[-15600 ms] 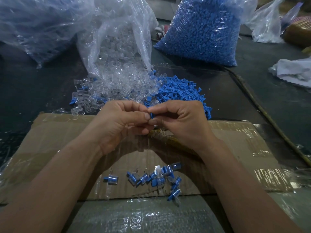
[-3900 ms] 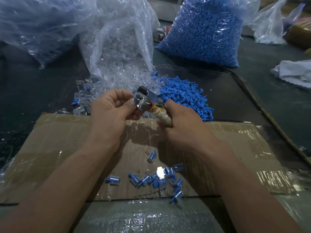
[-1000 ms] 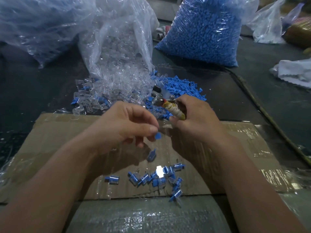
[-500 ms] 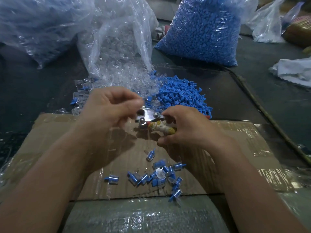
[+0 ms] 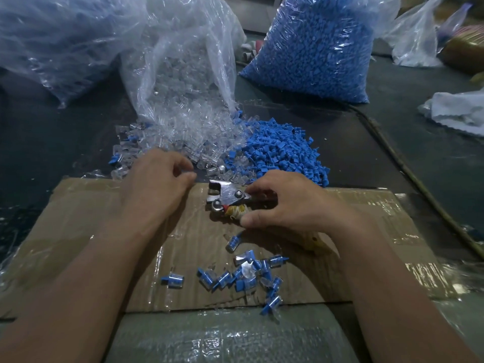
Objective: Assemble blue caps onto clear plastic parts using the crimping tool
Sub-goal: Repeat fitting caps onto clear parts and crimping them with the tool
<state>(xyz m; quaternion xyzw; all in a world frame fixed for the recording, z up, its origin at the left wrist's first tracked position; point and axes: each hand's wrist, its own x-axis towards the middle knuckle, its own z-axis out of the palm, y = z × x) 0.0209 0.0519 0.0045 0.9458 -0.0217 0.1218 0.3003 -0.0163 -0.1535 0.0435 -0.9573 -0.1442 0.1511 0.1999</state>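
Hidden bits first: the right hand (image 5: 285, 203) covers most of the crimping tool (image 5: 226, 196). Only the metal head and a yellowish, band-wrapped stretch of handle show, plus a tan handle end poking out under the wrist. The left hand (image 5: 159, 184) is seen from the back, fingers curled down at the near edge of the clear plastic parts (image 5: 188, 137), so can't tell whether it has a piece or nothing. Tops of the bag of clear parts (image 5: 183, 69) and the bag of blue caps (image 5: 314, 48) are cut off by the frame. Far right is blurry: more bags and a white cloth (image 5: 458, 111).

Vs half a sec ago: left hand was right at the tool head, thumb next to it. Now it's further left and fwd at the clear heap, w/ a gap btwn it and the tool. Tool sits lower, head resting on the cardboard (image 5: 78, 218). The finished pieces (image 5: 243, 276) lie as before.

Tool vs hands: it lies on the far part of the cardboard, head pointing left, just nearside of the loose blue caps (image 5: 282, 153). Right hand grips it, thumb under the wrapped handle, index finger on top by the pivot. Left hand is near the head but apart. A lone capped piece (image 5: 233, 243) lies just nearside of the right thumb. The cardboard sits on the dark tabletop (image 5: 392, 158).
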